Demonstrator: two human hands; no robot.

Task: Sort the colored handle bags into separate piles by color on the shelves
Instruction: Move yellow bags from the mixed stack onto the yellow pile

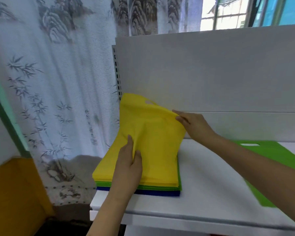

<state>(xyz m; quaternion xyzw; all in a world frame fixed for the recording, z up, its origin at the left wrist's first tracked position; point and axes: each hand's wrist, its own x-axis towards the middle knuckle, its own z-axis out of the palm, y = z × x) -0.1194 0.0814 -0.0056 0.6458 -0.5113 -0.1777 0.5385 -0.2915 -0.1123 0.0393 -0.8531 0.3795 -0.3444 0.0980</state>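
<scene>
A yellow handle bag (148, 132) is lifted at its far end off a stack at the left of the white shelf (203, 189). My right hand (192, 123) pinches its upper right edge. My left hand (129, 166) pinches a fold of it near the middle. Under it lie more yellow bags (105, 174), then green bags (160, 187) and blue bags (158, 193). A separate green bag (271, 150) with a cut-out handle lies flat on the shelf to the right, partly hidden by my right forearm.
The shelf's white back panel (211, 74) rises behind the stack, with a slotted upright (117, 74) at its left. A printed curtain (58, 99) hangs to the left. A window (245, 12) shows above the panel. Bare shelf lies between the stack and the green bag.
</scene>
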